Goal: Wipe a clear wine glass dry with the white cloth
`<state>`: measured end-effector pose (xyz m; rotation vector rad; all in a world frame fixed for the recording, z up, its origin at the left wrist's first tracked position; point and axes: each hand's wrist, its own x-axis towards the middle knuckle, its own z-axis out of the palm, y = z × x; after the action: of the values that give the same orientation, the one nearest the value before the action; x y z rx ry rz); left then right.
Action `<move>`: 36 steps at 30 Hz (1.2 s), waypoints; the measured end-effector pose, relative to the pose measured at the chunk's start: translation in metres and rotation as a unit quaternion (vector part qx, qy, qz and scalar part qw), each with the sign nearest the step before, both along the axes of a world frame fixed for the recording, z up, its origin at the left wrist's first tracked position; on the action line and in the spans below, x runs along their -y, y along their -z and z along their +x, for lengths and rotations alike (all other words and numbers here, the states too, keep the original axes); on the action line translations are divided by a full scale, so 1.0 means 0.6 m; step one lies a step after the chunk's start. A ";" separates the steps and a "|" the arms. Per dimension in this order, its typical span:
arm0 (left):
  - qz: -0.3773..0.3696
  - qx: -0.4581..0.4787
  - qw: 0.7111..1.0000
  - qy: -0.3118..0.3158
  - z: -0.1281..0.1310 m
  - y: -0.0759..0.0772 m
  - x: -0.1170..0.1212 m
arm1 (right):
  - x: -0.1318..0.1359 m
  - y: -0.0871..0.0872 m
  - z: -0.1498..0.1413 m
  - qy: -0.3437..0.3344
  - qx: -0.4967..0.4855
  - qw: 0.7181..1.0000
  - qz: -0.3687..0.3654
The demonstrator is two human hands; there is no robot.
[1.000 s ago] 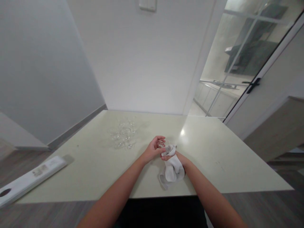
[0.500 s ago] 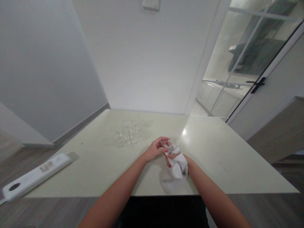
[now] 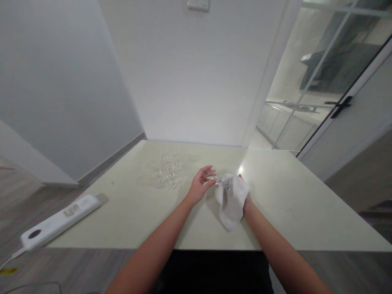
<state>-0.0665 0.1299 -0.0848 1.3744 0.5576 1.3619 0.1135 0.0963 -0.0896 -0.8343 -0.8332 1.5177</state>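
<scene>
My left hand (image 3: 200,185) has its thumb and fingers curled around one end of a small clear glass (image 3: 228,185) that looks stemmed. The glass lies sideways, its other end resting against a white cloth (image 3: 234,206). Under and behind this cloth is my right hand (image 3: 247,201), supporting it from the right; most of its fingers are covered. The cloth hangs down toward the table in a loose corner. To the left of my hands, several clear glasses (image 3: 169,168) stand in a cluster, their outlines faint against the tabletop.
The pale table (image 3: 131,220) reaches to a white wall (image 3: 190,81). On its left edge lies a white power strip (image 3: 61,220) with a cord, partly overhanging. A glazed door with a black handle (image 3: 341,107) is at the right.
My right hand has opened out beneath the cloth, which now spreads under the glass instead of being bunched around my wrist. My left hand has moved slightly up and tilted the glass sideways.
</scene>
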 end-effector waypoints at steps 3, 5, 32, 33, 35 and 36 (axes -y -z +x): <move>0.069 -0.083 0.994 -0.031 0.004 -0.002 0.009 | 0.005 0.002 -0.007 -0.023 -0.098 0.993 -0.066; 0.114 -0.130 0.984 -0.051 0.005 -0.004 0.015 | 0.005 0.004 -0.014 -0.014 -0.130 0.989 -0.062; 0.096 -0.111 0.987 -0.065 -0.008 -0.012 0.019 | -0.005 0.016 -0.016 0.129 -0.093 0.985 -0.059; 0.085 -0.099 0.990 -0.061 -0.009 -0.012 0.017 | -0.004 0.017 -0.017 0.120 -0.087 0.988 -0.052; 0.064 -0.074 0.994 -0.054 -0.011 -0.011 0.014 | -0.003 0.019 -0.019 0.102 -0.070 0.991 -0.039; 0.056 -0.063 0.995 -0.052 -0.012 -0.011 0.012 | -0.003 0.021 -0.020 0.096 -0.062 0.993 -0.034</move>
<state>-0.0735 0.1230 -0.0784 1.5478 0.6529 1.4143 0.1016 0.0980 -0.1019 -0.8349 -0.5952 1.4174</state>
